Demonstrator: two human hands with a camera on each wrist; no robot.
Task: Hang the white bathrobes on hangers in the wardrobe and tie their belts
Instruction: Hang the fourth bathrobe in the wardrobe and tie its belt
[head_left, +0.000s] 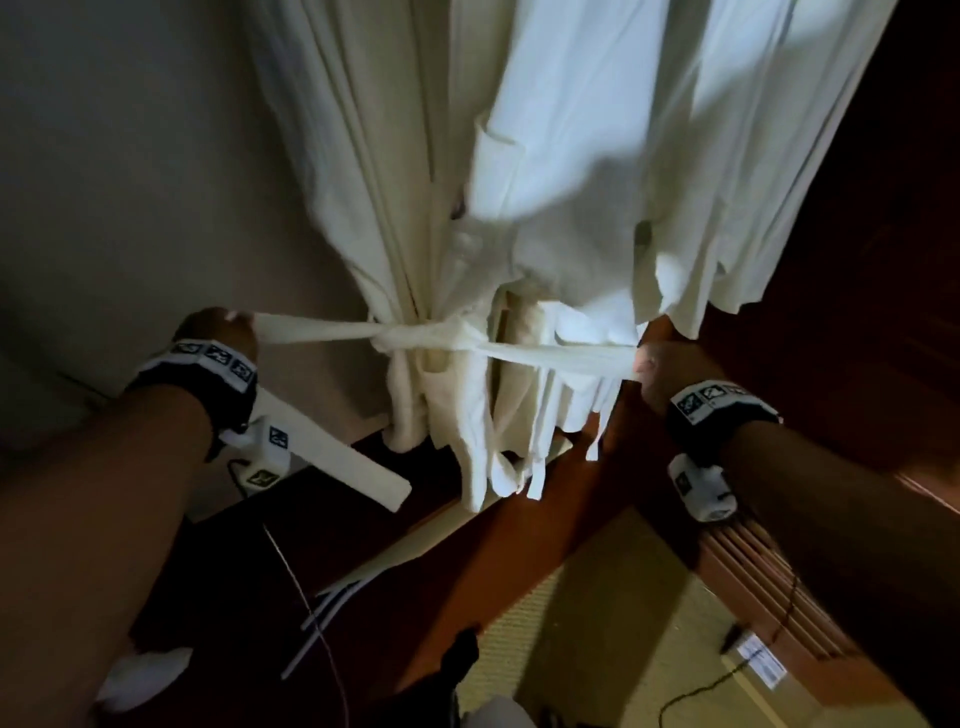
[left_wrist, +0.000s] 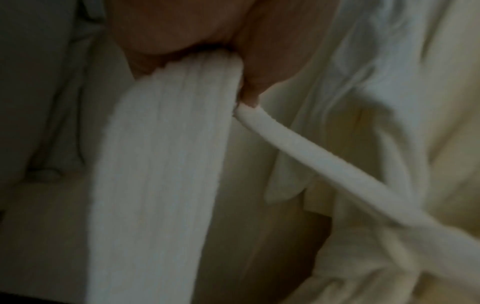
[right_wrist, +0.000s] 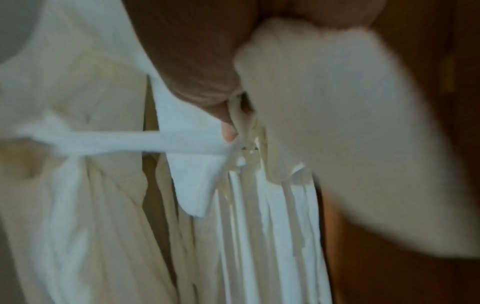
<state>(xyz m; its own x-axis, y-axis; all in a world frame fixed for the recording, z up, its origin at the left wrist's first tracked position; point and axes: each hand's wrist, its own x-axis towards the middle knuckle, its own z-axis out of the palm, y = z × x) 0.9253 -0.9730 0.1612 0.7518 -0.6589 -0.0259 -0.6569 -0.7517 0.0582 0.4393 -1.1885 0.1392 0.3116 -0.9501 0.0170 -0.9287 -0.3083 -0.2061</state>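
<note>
Two white bathrobes hang side by side: one (head_left: 363, 171) on the left, gathered at the waist, and one (head_left: 649, 130) on the right. A white belt (head_left: 545, 353) crosses in a knot (head_left: 415, 340) on the left robe. My left hand (head_left: 228, 325) grips one belt end, pulled taut to the left; its loose tail (head_left: 343, 457) hangs below my wrist. In the left wrist view my left hand (left_wrist: 233, 67) pinches the belt (left_wrist: 324, 164). My right hand (head_left: 654, 364) grips the other end, pulled right. In the right wrist view my right hand (right_wrist: 226, 107) holds the belt (right_wrist: 130, 142).
A pale wall (head_left: 130, 182) stands at the left. Dark wood wardrobe panels (head_left: 857, 322) and a wooden base edge (head_left: 493, 571) frame the robes. The floor below holds a slatted wooden piece (head_left: 769, 587), thin white rods (head_left: 332, 613), cables and a small labelled box (head_left: 758, 665).
</note>
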